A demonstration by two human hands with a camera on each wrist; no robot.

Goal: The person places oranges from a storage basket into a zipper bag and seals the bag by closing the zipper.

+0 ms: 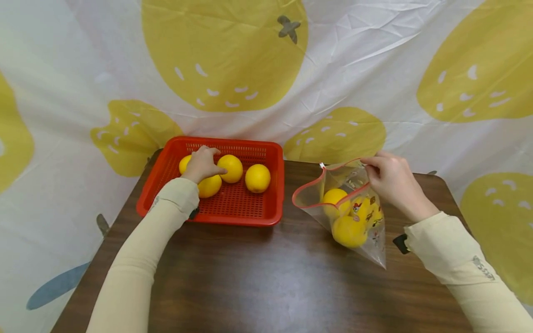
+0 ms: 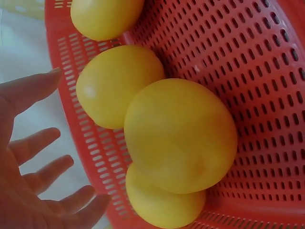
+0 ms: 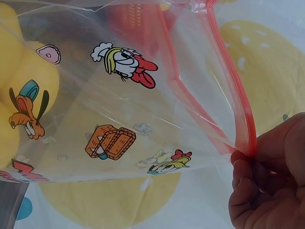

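My left hand (image 1: 203, 165) is over the red plastic basket (image 1: 275, 185), fingers and thumb spread apart. Several yellow round fruits lie in it, among them one fruit (image 1: 230, 168) beside my thumb and another fruit (image 1: 257, 178) further right. In the left wrist view, a larger-looking fruit (image 2: 181, 136) overlaps two others, and the fingers (image 2: 47, 174) show a gap from it. On the right, my right hand (image 1: 391, 180) pinches the red-edged mouth of a clear zip bag (image 3: 109, 95) printed with cartoon figures. The bag's mouth gapes toward the basket, with several yellow fruits (image 1: 350, 231) inside.
Basket and bag are at the far side of a dark brown wooden table (image 1: 266, 277). Right behind the table hangs a white cloth (image 1: 350, 55) printed with large yellow fruits. A white zip slider (image 1: 322, 165) sits on the bag's rim.
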